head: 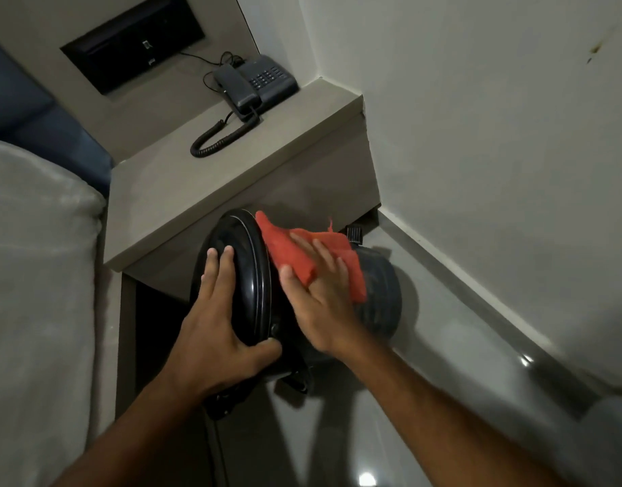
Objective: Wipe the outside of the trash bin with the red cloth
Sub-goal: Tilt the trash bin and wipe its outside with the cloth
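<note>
A black round trash bin (pixel 376 290) lies tipped on its side on the floor, its lidded top facing left. My left hand (pixel 214 311) grips the lid's edge, fingers spread over the lid and thumb under the rim. My right hand (pixel 320 297) lies flat on the bin's upper side and presses the red cloth (pixel 295 254) against it. The cloth is bunched under my fingers and sticks out toward the lid. A pedal part (pixel 353 233) shows behind the cloth.
A grey bedside shelf (pixel 232 177) overhangs the bin, with a black corded phone (pixel 257 82) on it. A bed with grey cover (pixel 35 275) is at the left. White wall (pixel 496 170) and skirting run along the right. Shiny floor (pixel 337 434) lies below.
</note>
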